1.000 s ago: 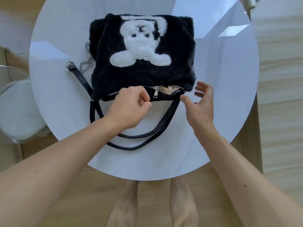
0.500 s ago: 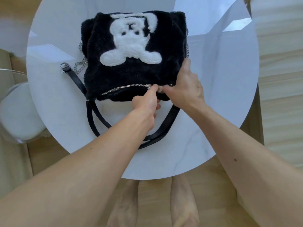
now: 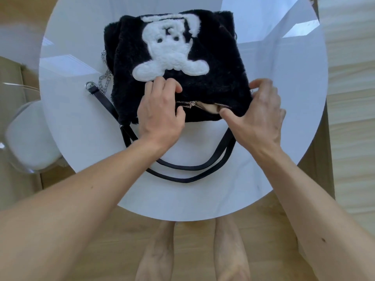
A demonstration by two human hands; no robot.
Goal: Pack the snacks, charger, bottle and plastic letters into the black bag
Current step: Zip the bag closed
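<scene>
Bare feet point(image 3: 192, 254) stand on a wooden floor point(image 3: 121, 240) at the bottom centre, just under the near edge of a round white table point(image 3: 203, 199). Two black straps point(image 3: 182, 171) loop across the table towards the viewer. Above them, the left hand point(image 3: 160, 116) pinches the furry black bag point(image 3: 219, 78) beside its zipper pull point(image 3: 189, 104), fingers curled on the fur. The right hand point(image 3: 257, 116) grips the bag's lower right corner, with the thumb at the zip. The zip gapes partly and shows beige lining point(image 3: 209, 108). A white bear point(image 3: 172, 51) covers the bag's front. A silver chain point(image 3: 104, 78) trails at the left.
</scene>
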